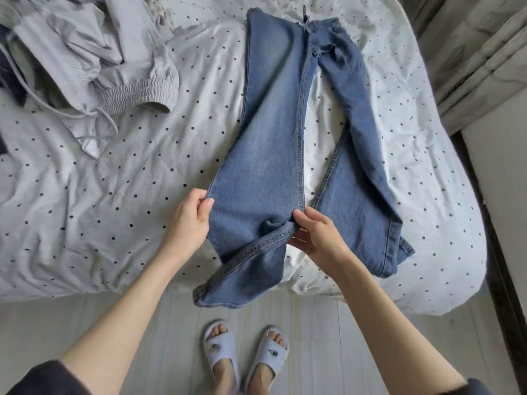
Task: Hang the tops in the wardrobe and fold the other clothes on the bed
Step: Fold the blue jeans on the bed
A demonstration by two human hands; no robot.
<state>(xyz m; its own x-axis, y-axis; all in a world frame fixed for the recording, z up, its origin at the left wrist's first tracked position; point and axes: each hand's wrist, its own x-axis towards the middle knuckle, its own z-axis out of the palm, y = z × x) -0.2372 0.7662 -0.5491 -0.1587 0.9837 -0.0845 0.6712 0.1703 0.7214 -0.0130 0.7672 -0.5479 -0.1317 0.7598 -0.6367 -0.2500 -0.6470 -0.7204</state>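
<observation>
Head view: polka-dot bed [85,195] over pale plank floor [313,323]; blue jeans [271,124] lie lengthwise, left hand [188,220] and right hand [316,238] each pinching one leg.

A white bedspread [85,212] with small dark dots lay rumpled across the mattress. Pale plank flooring [119,312] ran along the near edge of it. Two light slippers [219,352] stood side by side on the planks, each with a small ornament on its strap. To the right hung a pale, patterned curtain [479,52].
</observation>
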